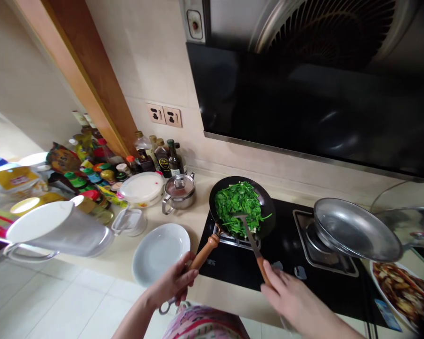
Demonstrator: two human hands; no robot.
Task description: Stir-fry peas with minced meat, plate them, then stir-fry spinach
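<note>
A dark wok (267,202) stands on the left burner of the black gas hob (229,270), with chopped leafy greens (236,202) in it. My left hand (179,278) is wrapped round the wok's wooden handle (204,253). In my right hand (288,289) is the wooden grip of a metal spatula (251,238), whose blade rests among the greens. Left of the hob, close to my left hand, lies a pale round plate (159,252) with nothing on it.
A steel frying pan (355,226) sits on the right burner. A dish of cooked food (399,287) stands at the far right. To the left are a lidded small pot (179,193), a white-lidded container (142,187), a large pot (70,235) and several bottles. The range hood (304,103) hangs above.
</note>
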